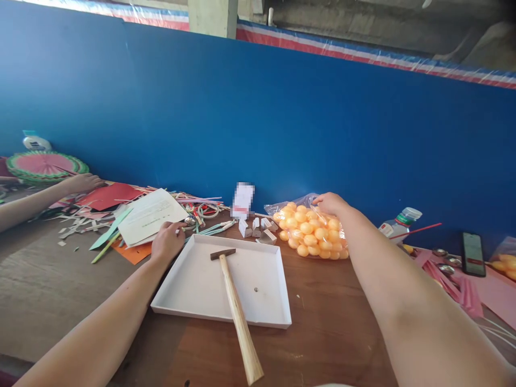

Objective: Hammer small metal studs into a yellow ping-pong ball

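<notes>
My right hand (331, 203) reaches into the open top of a clear plastic bag of orange balls (310, 232) at the back of the table; its fingers are curled at the bag's mouth, and what they grip is hidden. My left hand (167, 240) rests curled by the far left corner of a white shallow tray (189, 293), touching a white sheet of paper (150, 214). A wooden-handled hammer (237, 312) lies across the tray, its handle jutting over the front rim. A tiny dark object (255, 289) sits in the tray.
Small white blocks (258, 227) lie behind the tray. Coloured paper scraps, straws and rings (197, 207) clutter the left. Another person's arm (44, 196) reaches in at far left near a pink paper fan (44, 164). A bottle (397, 223), phone (473, 253) and pink sheets sit right.
</notes>
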The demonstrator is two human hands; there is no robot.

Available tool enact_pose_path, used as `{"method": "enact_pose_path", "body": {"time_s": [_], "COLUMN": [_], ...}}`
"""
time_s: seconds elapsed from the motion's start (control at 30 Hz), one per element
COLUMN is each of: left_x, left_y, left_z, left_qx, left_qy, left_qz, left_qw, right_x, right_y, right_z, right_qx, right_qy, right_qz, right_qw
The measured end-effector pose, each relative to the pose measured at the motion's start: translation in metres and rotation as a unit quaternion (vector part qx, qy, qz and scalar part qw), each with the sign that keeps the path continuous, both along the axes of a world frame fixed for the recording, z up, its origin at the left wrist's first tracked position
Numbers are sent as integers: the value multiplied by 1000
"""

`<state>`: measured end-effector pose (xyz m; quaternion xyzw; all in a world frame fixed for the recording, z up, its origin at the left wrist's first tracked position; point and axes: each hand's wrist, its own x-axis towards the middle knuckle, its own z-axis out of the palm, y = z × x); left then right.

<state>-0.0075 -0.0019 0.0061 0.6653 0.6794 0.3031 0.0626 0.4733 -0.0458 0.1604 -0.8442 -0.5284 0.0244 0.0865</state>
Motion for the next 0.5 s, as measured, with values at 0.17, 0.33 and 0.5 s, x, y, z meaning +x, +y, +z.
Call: {"method": "enact_pose_path", "body": {"time_s": [0.17, 0.33, 0.5], "left_x": [-2, -2, -2], "left_y": [4, 7, 7], "left_z": [-2, -3, -3], "left_qx": [-6, -6, -5], "left_qy": [-10, -11, -13], "left_qz": [3, -4, -10], "left_qw": [1000, 1000, 1000], "right_x": [0, 9, 18], "right_y": [12, 7, -3], "right_z": [5, 19, 13], "right_qx": [-88, -138, -151], "right_qy": [-55, -116, -134], "right_qz": [-29, -101, -122], "right_qw": [994, 978, 972]}}
